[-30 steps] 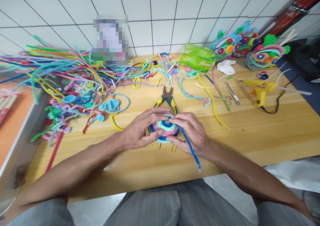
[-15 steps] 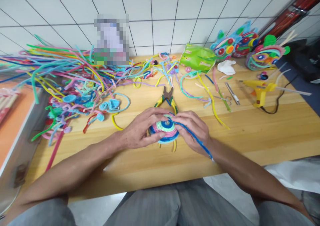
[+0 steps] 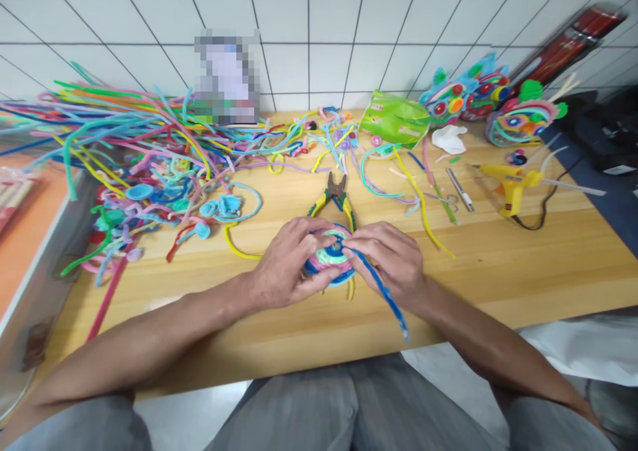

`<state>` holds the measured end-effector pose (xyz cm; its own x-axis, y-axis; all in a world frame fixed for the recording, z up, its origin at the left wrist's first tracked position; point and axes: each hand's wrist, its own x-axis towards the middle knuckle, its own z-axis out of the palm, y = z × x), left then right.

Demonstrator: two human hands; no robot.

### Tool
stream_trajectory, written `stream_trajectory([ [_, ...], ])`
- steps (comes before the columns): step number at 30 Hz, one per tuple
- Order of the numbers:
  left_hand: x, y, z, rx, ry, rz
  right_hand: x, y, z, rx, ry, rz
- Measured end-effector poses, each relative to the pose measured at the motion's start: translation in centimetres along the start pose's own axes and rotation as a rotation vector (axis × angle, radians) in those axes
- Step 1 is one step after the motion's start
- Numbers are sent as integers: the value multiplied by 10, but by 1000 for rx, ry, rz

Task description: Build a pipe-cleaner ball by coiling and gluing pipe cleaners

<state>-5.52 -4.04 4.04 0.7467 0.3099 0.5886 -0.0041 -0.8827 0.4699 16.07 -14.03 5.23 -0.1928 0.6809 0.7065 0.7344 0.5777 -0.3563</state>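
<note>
A round coil of pipe cleaners point(image 3: 331, 258), ringed in blue, pink and pale green, is held just over the wooden table. My left hand point(image 3: 289, 265) is closed round its left side, thumb on the near part and fingers across the top. My right hand point(image 3: 391, 260) pinches a blue pipe cleaner point(image 3: 383, 290) at the coil's middle; the strip's free end hangs down toward me. Pliers point(image 3: 336, 195) with yellow and green handles lie just beyond the coil, handles spread. Yellow pipe cleaner ends point(image 3: 351, 287) stick out from under the coil.
Loose pipe cleaners point(image 3: 134, 122) are heaped at the left. Back right are a green packet point(image 3: 393, 117), decorated figures point(image 3: 523, 120) and a red cylinder point(image 3: 568, 49). A yellow glue gun point(image 3: 513, 186), a utility knife point(image 3: 459, 189) and small scissors point(image 3: 451, 200) lie at the right.
My right hand has shifted slightly right, and the blue strip's free end has swung lower and to the left. My left hand still holds the coil. The view has shifted a little.
</note>
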Motion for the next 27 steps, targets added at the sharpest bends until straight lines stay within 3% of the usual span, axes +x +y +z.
stream_trajectory([
  [7, -7, 13, 6, 72, 75, -38, 5, -12, -4, -89, -69, -44],
  [17, -13, 14, 13, 101, 104, -87, 6, -21, 1, -108, -77, 35],
  [22, -5, 13, -5, 12, -59, -100, -4, -22, 6, -89, -88, 120],
  [27, 1, -10, -23, -190, -247, 42, -17, -19, 14, -51, -92, 175],
])
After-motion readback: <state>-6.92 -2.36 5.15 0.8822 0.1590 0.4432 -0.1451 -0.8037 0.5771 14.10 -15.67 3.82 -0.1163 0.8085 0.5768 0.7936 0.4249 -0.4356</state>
